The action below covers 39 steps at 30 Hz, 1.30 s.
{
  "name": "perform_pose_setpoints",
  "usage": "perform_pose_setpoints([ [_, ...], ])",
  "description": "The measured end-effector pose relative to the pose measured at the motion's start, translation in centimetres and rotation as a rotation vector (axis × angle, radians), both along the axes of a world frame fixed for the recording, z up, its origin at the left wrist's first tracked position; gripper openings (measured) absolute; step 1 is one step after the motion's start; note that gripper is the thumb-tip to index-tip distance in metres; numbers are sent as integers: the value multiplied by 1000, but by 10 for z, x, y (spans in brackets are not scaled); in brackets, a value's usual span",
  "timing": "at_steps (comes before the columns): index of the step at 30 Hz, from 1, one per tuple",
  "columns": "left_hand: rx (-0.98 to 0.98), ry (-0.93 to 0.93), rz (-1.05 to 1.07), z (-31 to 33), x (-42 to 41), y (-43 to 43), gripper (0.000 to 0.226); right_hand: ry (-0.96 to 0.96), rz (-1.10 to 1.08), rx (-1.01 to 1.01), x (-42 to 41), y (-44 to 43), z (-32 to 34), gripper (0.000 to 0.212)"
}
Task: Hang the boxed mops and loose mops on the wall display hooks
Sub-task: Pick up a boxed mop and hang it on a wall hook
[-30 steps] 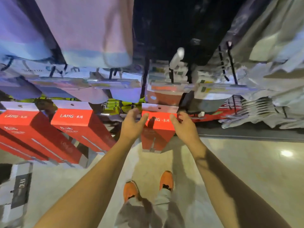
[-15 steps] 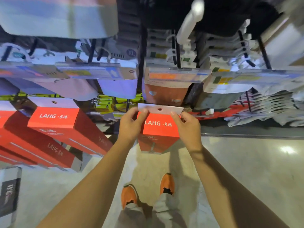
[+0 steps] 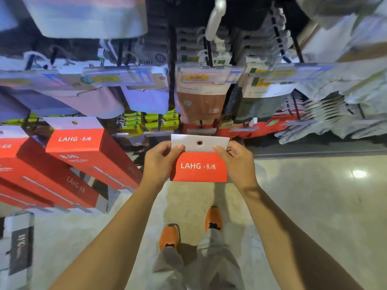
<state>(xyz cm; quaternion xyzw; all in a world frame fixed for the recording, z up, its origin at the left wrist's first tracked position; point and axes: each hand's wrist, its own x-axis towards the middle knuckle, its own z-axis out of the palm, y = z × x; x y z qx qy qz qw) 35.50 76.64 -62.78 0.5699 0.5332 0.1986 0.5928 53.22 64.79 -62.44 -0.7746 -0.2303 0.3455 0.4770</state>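
A red boxed mop marked LAHG, with a white hang tab and a round hole at its top, is held end-on in front of the wall display. My left hand grips its left top corner and my right hand grips its right top corner, thumbs on the white tab. Just behind the tab, short metal display hooks stick out from the wall. More red LAHG boxed mops hang in a row at the left.
Packaged goods and price-tag rails hang above the box. Grey cloth items hang at the right. A white and black box stands at the lower left. Polished floor and my orange shoes lie below.
The box has been lifted and drawn closer to me, so its top face and hang tab now face the camera. Both hands keep their grip on its top corners.
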Motion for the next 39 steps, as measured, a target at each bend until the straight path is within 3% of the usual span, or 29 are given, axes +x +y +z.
perform_pose_setpoints([
  [2,40,-3,-27,17,-4,-9,14,26,-28,18,-5,-13,12,4],
  [5,87,-10,-43,44,-11,-25,12,113,-62,51,-14,-32,40,16],
  [11,10,-91,-92,104,-23,-52,9,28,-123,124,-36,-75,110,6],
  [19,179,-221,-363,245,-6,-109,10,-49,-356,229,-50,-158,229,1],
  [27,166,-347,-578,374,45,-174,9,-154,-536,341,-25,-254,347,31],
  [32,256,-425,-666,442,86,-228,10,-286,-608,365,-3,-321,424,6],
  [39,222,-524,-789,520,154,-319,7,-378,-728,437,27,-424,513,4],
])
